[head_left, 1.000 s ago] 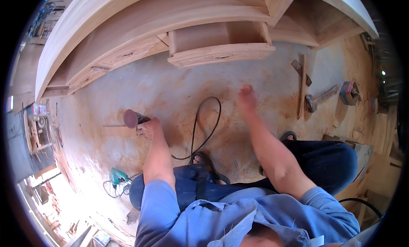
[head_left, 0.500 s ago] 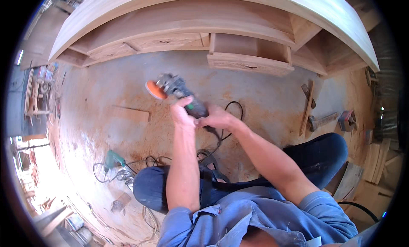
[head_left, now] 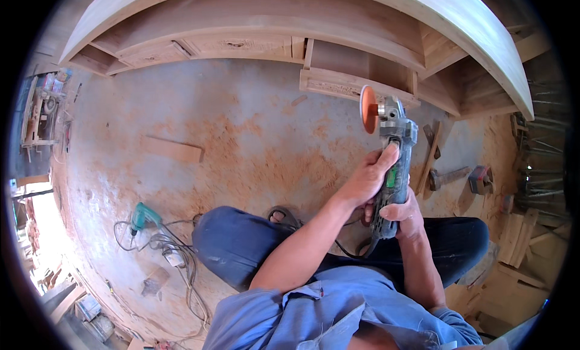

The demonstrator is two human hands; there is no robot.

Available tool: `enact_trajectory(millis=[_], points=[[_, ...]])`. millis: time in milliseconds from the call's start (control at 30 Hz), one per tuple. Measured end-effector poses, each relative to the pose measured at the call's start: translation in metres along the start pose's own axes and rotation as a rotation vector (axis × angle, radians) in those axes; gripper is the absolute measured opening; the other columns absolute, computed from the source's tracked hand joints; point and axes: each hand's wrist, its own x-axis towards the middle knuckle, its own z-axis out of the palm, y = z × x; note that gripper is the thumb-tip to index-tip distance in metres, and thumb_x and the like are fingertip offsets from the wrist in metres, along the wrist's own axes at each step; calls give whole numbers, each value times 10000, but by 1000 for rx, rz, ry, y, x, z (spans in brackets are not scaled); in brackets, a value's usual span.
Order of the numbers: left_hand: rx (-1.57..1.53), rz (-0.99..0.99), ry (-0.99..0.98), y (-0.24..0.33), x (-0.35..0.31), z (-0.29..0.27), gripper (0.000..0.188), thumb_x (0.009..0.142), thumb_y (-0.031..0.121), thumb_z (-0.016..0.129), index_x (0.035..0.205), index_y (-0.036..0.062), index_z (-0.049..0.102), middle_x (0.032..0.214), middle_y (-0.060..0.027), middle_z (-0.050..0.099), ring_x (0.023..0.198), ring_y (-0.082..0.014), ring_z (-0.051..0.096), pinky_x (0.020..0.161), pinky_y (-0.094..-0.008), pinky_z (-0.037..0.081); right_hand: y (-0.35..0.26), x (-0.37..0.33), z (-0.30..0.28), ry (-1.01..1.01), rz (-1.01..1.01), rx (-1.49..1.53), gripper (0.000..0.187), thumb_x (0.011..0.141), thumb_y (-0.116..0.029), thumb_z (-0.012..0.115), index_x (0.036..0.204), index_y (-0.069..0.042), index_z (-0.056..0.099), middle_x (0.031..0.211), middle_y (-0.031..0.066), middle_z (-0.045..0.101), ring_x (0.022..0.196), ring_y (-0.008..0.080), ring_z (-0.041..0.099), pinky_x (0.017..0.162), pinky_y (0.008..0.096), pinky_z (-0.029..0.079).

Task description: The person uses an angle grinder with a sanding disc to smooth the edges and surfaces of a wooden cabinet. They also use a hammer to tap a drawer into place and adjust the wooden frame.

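Note:
Both my hands grip a dark angle grinder (head_left: pixel 393 169) with an orange sanding disc (head_left: pixel 369 110) at its far end. My left hand (head_left: pixel 370 178) wraps the body near the gear head, its thumb on top. Around the rear of the handle, near the cord, closes my right hand (head_left: pixel 403 213). The grinder points away from me, its disc turned to the left. Just beyond the disc is an open drawer (head_left: pixel 338 84) of the wooden cabinet (head_left: pixel 241 21); whether they touch I cannot tell. Some fingers are hidden behind the tool.
A thin wooden board (head_left: pixel 174 149) lies on the dusty floor (head_left: pixel 241 138). At left are a green power drill (head_left: pixel 144 218) and tangled cords (head_left: pixel 190 277). To the right lie a hammer (head_left: pixel 448 177), a wood strip (head_left: pixel 432 160) and a small box (head_left: pixel 480 179).
The grinder has moved right and turned more upright, both hands still on it. Its disc now stands near the open drawer. The view has shifted slightly.

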Motion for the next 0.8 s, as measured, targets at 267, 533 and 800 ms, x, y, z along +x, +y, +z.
enact_trajectory(millis=[267,533,800], points=[[-363,-86,-31,-9,27,22,695,955,750,440,965,79,620,753,-77,664,635,-158,661,614,-289,563,-22,-3,-4,237,-78,-322,683,573,-83,741,1209,15,513,831,124,662,634,232,669,613,345,575],[-41,34,156,19,26,7,318,856,255,741,1041,17,640,949,-139,724,750,-202,694,679,-351,591,-33,31,-13,22,27,-168,556,646,-125,773,1143,41,587,923,123,670,725,233,690,689,344,588],[29,72,332,60,43,-28,311,818,216,779,1008,2,657,874,-123,710,702,-201,677,678,-351,570,-23,102,7,-95,-39,-223,558,681,-178,754,1160,23,550,878,124,632,632,236,659,555,356,571]])
